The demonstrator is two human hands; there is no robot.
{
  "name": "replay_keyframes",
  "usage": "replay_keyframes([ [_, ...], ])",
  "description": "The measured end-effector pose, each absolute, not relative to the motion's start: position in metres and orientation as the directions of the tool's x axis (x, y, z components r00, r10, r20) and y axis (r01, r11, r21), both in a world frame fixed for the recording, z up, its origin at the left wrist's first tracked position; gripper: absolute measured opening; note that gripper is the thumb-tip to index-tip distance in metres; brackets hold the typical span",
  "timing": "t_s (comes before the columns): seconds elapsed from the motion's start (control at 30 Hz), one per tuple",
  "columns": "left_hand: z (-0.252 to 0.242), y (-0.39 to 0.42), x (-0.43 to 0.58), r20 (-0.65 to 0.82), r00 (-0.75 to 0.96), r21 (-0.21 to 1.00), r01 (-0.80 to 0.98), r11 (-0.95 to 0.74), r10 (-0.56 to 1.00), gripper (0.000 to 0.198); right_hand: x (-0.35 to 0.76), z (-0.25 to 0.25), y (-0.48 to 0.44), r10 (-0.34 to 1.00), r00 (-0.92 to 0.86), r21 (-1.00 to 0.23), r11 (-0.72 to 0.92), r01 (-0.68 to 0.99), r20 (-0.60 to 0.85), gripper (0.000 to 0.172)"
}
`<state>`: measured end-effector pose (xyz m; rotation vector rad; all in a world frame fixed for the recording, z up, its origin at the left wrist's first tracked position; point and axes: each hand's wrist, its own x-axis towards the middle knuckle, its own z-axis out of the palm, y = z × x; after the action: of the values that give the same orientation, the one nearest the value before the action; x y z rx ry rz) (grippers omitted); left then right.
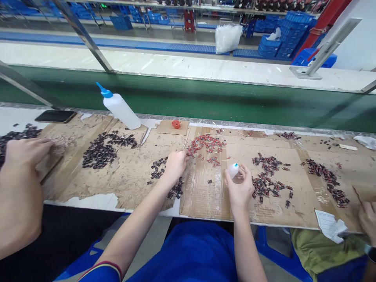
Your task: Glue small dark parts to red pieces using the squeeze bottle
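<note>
My right hand (241,188) holds a small white squeeze bottle (233,170) with a blue tip between thumb and fingers, above the cardboard. My left hand (176,165) reaches to the left edge of a pile of small red parts (207,144), its thumb and fingertips pinched together. What they grip, if anything, is too small to make out. A thin stick (187,137) ends close to those fingertips; whether they touch it I cannot tell. Small black parts (158,168) lie beside and partly under my left forearm. Piles of black-and-red pieces (266,178) spread to the right of my right hand.
A large white bottle (122,111) with a blue nozzle and a red cap (176,124) stand at the back. Co-workers' hands show at far left (26,150) and far right (368,219). A phone (55,116) lies back left. A green panel (188,98) runs behind the table.
</note>
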<state>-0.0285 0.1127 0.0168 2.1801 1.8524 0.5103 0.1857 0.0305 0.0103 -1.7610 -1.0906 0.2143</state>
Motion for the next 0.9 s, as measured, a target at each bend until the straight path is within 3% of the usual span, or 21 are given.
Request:
replay_keyframes([
  [0.07, 0.023, 0.107, -0.025, 0.136, 0.172, 0.439, 0.872, -0.215, 0.976, 0.017, 0.184, 0.012, 0.026, 0.714, 0.568, -0.794, -0.028, 0.607, 0.409, 0.067],
  [0.13, 0.031, 0.096, -0.019, 0.177, 0.22, 0.566, 0.775, -0.282, 0.959, 0.016, 0.178, 0.012, 0.016, 0.632, 0.559, -0.748, 0.049, 0.662, 0.537, 0.072],
  [0.2, 0.037, 0.081, -0.008, 0.187, 0.273, 0.748, 0.583, -0.317, 0.944, 0.013, 0.169, 0.011, 0.004, 0.597, 0.522, -0.724, 0.15, 0.673, 0.609, 0.059],
  [0.3, 0.041, 0.059, 0.012, 0.078, 0.354, 0.951, 0.254, -0.176, 0.932, 0.012, 0.155, 0.007, -0.007, 0.793, 0.438, -0.875, 0.234, 0.424, 0.424, 0.03],
  [0.4, 0.038, 0.042, 0.026, -0.025, 0.341, 0.999, 0.047, 0.009, 0.94, 0.013, 0.148, 0.005, -0.008, 0.877, 0.451, -0.986, 0.13, 0.106, 0.164, 0.019],
  [0.47, 0.034, 0.036, 0.029, -0.074, 0.292, 0.996, -0.021, 0.084, 0.954, 0.016, 0.148, 0.005, -0.006, 0.882, 0.464, -0.996, 0.086, 0.005, 0.079, 0.02],
  [0.57, 0.031, 0.03, 0.028, -0.069, 0.201, 0.997, -0.007, 0.072, 0.977, 0.015, 0.15, 0.006, -0.005, 0.908, 0.418, -0.998, 0.035, -0.055, 0.009, 0.024],
  [0.7, 0.022, 0.025, 0.023, 0.106, 0.193, 0.971, 0.193, -0.144, 0.975, 0.01, 0.152, 0.004, -0.007, 0.91, 0.413, -0.996, -0.002, -0.094, -0.041, 0.027],
  [0.8, 0.008, 0.024, 0.022, 0.269, 0.195, 0.84, 0.432, -0.328, 0.943, 0.011, 0.153, -0.001, -0.008, 0.898, 0.432, -0.995, -0.044, -0.093, -0.08, 0.03],
  [0.9, -0.005, 0.025, 0.024, 0.316, 0.21, 0.715, 0.589, -0.377, 0.925, 0.014, 0.153, -0.006, -0.009, 0.895, 0.439, -0.997, -0.074, -0.026, -0.078, 0.032],
])
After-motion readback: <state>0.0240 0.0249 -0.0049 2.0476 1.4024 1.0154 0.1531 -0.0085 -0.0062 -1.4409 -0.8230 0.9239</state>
